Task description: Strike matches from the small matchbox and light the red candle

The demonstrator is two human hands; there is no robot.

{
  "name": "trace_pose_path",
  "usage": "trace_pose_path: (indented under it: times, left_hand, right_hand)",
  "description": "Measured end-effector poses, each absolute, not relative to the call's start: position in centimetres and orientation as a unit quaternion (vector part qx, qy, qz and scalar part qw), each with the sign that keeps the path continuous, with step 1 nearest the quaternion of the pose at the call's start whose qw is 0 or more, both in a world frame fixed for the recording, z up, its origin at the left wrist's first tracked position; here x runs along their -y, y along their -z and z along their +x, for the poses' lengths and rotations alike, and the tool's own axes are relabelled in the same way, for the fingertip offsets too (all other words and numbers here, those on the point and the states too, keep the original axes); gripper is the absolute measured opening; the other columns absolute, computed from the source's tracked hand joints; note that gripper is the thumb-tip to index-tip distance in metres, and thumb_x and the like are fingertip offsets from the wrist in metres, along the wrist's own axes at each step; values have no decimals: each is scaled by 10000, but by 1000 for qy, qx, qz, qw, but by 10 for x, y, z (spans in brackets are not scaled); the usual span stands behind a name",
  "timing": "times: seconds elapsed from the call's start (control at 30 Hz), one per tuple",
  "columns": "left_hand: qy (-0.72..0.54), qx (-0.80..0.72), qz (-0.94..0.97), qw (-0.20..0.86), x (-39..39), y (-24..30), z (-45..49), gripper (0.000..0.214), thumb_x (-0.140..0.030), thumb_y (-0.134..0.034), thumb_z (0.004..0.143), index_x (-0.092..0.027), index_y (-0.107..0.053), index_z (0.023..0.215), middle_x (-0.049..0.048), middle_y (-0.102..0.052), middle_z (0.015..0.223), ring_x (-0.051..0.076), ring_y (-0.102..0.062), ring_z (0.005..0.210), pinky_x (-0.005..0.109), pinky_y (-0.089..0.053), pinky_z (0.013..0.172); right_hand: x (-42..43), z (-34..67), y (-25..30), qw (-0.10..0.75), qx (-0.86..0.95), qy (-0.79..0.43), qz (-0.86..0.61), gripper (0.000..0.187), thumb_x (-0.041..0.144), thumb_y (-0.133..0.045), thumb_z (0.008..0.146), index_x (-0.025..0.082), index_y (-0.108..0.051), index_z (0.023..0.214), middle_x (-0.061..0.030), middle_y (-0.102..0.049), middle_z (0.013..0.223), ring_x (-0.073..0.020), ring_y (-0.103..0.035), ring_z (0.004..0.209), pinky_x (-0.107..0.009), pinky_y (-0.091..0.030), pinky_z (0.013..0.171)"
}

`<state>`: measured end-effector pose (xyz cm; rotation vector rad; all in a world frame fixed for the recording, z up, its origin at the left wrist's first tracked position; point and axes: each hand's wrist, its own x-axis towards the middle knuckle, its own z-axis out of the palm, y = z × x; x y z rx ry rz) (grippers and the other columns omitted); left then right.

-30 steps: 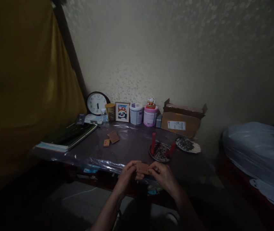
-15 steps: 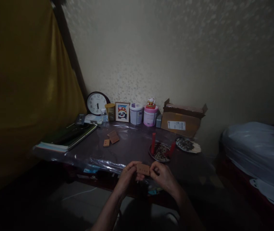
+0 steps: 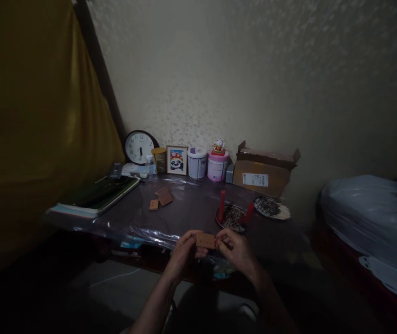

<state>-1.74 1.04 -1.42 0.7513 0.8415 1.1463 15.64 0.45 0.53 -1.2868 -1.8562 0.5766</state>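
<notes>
In front of the table's near edge, my left hand [image 3: 184, 250] is closed around the left end of a small brown matchbox [image 3: 205, 240] with dark marks on its face. At the box's right end, my right hand [image 3: 236, 250] is closed in a pinch. A tiny red spot shows between its fingertips and the box; what those fingers hold is too small to make out. More small brown boxes [image 3: 165, 199] lie on the table to the left. Beyond my right hand, a round plate [image 3: 221, 224] carries a standing red candle [image 3: 222, 206] and a tilted red candle [image 3: 250, 213].
A second plate [image 3: 259, 214] with dark bits and pale sticks lies at the right. Along the wall stand a clock [image 3: 140, 147], a panda picture [image 3: 177, 161], two tubs [image 3: 197, 164] and a cardboard box [image 3: 263, 171]. Books [image 3: 97, 197] lie at the left under a yellow curtain [image 3: 45, 116].
Both hands and the matchbox have shifted slightly left and up in view. A small red spot now shows at the box's right end, by my right fingertips.
</notes>
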Motion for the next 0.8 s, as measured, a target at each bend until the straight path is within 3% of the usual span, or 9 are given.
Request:
trace_pose_path:
  times: [0.33,0.53,0.8]
  left_hand:
    - [-508,-370,357,691,-9,15,-17,232,-257,-579,694,-152,-586,901,29,-695,699,126,-621,475,225,-477,482]
    - [-510,-387,348,685,-7,10,-16,219,-263,-595,676,-158,-580,868,26,-694,705,125,-616,466,230,-480,485]
    - [-505,-390,353,685,-8,14,-16,226,-262,-589,653,-155,-589,851,21,-680,665,125,-605,455,227,-466,468]
  right_hand:
    - [-3,156,-8,372,742,-198,-522,131,213,-506,766,188,-617,701,4,-635,656,-123,-582,591,-212,-440,562]
    - [-2,156,-5,377,747,-212,-505,98,194,-522,759,198,-613,797,-5,-652,742,-131,-603,669,-225,-468,629]
    - [3,152,-13,315,771,-159,-530,134,157,-487,778,205,-611,765,-15,-640,745,-147,-598,684,-235,-433,617]
